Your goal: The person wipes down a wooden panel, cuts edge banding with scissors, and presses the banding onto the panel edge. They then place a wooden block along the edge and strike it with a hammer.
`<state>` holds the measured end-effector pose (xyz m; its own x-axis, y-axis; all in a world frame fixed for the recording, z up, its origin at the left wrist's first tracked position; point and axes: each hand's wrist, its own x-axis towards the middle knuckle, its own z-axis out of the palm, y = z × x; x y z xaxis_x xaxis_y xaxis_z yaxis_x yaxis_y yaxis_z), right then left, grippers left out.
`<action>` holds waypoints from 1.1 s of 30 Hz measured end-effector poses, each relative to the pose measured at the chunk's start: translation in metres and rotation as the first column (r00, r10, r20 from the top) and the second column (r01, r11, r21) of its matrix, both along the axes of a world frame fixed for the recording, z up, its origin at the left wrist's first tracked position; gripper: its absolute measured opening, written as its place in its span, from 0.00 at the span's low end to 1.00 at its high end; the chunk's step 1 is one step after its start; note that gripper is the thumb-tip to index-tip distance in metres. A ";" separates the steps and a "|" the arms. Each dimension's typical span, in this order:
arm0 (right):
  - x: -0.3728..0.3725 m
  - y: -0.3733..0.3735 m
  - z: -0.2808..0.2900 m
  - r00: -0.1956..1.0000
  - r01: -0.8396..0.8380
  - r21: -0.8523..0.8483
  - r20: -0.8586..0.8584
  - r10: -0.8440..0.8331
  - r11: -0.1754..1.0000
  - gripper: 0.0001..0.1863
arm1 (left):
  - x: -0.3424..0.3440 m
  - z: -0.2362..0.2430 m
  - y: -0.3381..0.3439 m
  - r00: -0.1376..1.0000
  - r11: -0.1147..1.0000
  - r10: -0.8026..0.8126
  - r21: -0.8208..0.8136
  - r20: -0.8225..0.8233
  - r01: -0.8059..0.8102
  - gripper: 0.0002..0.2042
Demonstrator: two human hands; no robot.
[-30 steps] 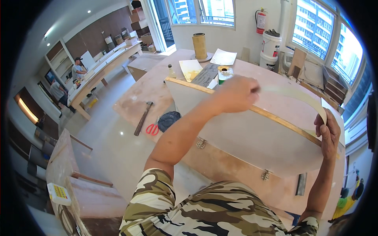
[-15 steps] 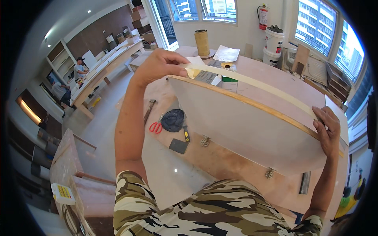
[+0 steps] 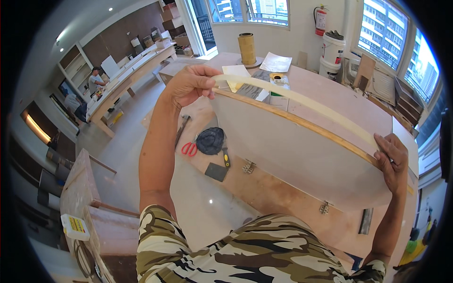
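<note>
A long, thin cream strip of edge banding stretches between my two hands in a shallow arch. My left hand pinches its far-left end, near the panel's corner. At the other end, my right hand holds the strip between thumb and fingers, beside the panel's right end. Below the strip, a white panel stands on its long side, its bare yellowish-brown top edge facing up. The strip appears just beyond that edge, apart from it along the middle. Two metal hinges lie near the panel's foot.
On the table are a hammer, red-handled scissors, a dark coiled bundle, a yellow-black handled tool and a dark square pad. Behind the panel stand a can and a brown roll. People work farther left.
My left hand has shifted slightly left with its end of the strip, which now bows a little more. My right hand stays by the panel's right end, and the view has shifted slightly.
</note>
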<state>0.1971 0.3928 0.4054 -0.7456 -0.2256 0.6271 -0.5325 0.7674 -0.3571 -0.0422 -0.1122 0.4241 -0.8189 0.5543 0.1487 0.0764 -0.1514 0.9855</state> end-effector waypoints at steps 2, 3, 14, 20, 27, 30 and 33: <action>0.002 -0.002 0.001 1.000 0.013 -0.002 0.016 -0.012 1.000 0.20 | 0.000 -0.002 0.001 1.000 1.000 0.024 0.006 0.009 -0.024 0.16; 0.002 -0.003 0.001 1.000 0.029 0.002 -0.004 -0.029 1.000 0.19 | 0.001 -0.001 0.002 0.998 0.998 0.063 -0.014 -0.008 -0.064 0.15; -0.002 -0.004 0.003 0.990 0.129 -0.012 -0.046 -0.130 0.992 0.18 | 0.021 -0.012 0.022 0.982 0.984 0.178 0.009 -0.070 -0.178 0.13; -0.003 0.000 0.000 0.989 0.139 0.005 -0.046 -0.139 0.990 0.16 | 0.045 -0.018 0.054 0.633 0.608 0.629 -0.221 -0.451 -0.762 0.12; -0.010 0.012 -0.006 0.899 0.390 -0.229 -0.115 -0.423 0.892 0.15 | 0.107 -0.058 0.145 -0.118 0.857 0.093 0.140 -0.989 -0.496 0.18; -0.011 0.012 -0.008 0.889 0.412 -0.250 -0.102 -0.447 0.876 0.15 | 0.101 -0.057 0.164 -0.040 0.861 0.066 0.077 -0.997 -0.503 0.16; -0.012 0.009 -0.007 0.889 0.419 -0.306 -0.052 -0.454 0.855 0.15 | 0.089 -0.059 0.166 -0.059 0.898 0.050 0.070 -0.997 -0.435 0.15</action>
